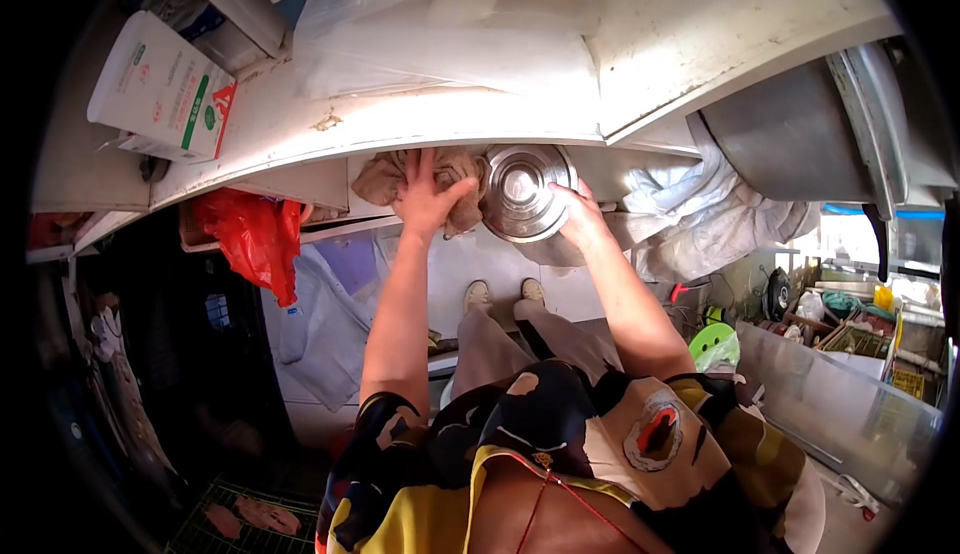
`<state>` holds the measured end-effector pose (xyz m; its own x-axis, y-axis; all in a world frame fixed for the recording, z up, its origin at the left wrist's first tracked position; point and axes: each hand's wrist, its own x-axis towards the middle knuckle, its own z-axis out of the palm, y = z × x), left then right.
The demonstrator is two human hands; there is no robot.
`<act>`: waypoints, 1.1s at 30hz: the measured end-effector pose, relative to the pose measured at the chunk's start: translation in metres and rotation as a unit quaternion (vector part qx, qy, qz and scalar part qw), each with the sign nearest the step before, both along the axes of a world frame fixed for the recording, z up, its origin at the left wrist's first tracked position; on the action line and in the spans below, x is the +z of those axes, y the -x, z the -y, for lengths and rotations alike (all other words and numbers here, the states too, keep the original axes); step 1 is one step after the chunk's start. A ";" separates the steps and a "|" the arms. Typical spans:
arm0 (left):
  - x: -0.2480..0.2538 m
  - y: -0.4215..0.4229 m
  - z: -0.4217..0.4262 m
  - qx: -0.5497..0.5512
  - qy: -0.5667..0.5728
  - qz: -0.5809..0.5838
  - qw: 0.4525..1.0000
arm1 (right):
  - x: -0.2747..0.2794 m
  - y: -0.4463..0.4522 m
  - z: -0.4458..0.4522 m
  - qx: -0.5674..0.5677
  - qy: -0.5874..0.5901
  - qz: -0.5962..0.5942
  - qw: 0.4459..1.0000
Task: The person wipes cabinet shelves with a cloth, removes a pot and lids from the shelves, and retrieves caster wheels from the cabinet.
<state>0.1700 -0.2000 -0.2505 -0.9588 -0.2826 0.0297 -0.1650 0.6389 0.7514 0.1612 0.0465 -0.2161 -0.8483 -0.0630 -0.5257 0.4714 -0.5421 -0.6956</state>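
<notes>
My left hand [428, 196] presses into a bunched brown cloth [465, 216], thumb pointing right and the other fingers partly sunk in its folds. Against the cloth's right side is a round, shiny metal lid [528, 216] with concentric rings. My right hand [582, 218] grips the lid by its right edge, thumb on top and the other fingers mostly hidden beneath. Both hands are just below the front edge of a white shelf [400, 114].
Clear plastic sheeting [450, 19] and a white carton [165, 84] lie on the shelf. A red plastic bag [255, 234] hangs left. Grey-white fabric [715, 219] and a large metal vessel [780, 134] are right. A clear bin [840, 379] stands lower right.
</notes>
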 end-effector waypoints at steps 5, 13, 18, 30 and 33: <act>0.028 0.011 -0.030 -0.015 0.210 0.173 0.962 | 0.007 -0.026 -0.010 0.032 -0.066 -0.101 0.992; 0.037 -0.012 -0.013 -0.099 -0.348 -0.025 0.932 | 0.053 -0.068 -0.043 -0.006 -0.154 -0.179 0.972; 0.141 -0.075 -0.112 -0.270 -0.190 -0.146 0.933 | 0.066 -0.096 -0.049 0.044 -0.262 -0.231 0.936; 0.107 -0.085 -0.278 -0.290 -0.519 0.056 0.802 | 0.174 -0.243 -0.202 -0.190 -0.245 -0.173 0.935; 0.113 -0.113 -0.314 -0.259 -0.615 0.216 0.713 | 0.213 -0.262 -0.242 -0.108 -0.672 -0.366 0.634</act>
<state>0.2828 0.1137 -0.1377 -0.7886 0.5547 -0.2655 -0.5323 -0.3994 0.7464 0.4229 0.2890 -0.0034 -0.8083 0.1847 0.5590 -0.2289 0.7762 -0.5875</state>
